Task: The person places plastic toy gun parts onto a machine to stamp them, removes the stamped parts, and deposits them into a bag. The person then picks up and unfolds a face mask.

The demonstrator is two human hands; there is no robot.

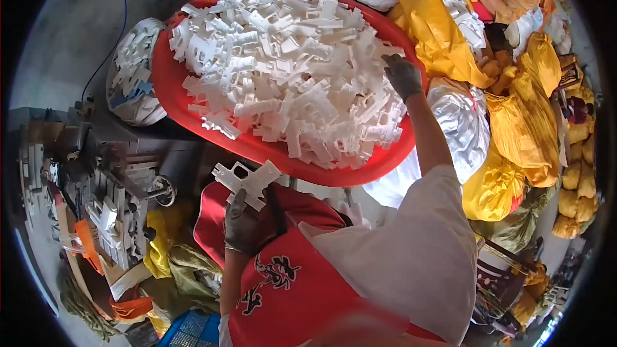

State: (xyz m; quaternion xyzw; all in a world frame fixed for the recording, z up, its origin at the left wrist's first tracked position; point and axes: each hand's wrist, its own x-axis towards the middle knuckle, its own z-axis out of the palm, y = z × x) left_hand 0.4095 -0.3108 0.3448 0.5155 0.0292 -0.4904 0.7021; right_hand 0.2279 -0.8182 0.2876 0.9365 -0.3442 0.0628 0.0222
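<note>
Wht gun-shaped pc pinched in L grip, mostly beyond; R grip hold unclear

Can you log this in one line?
left gloved hand: holds white pistol-shaped part; right gloved hand: at white parts heap; red tub: holds heap

Stretches out ahead of the left hand and beneath the right hand as a big red oval tub. Bears a high, loose heap of white pistol-shaped parts, tipped every way. Shows bare red on the side closest to the left hand.
</note>
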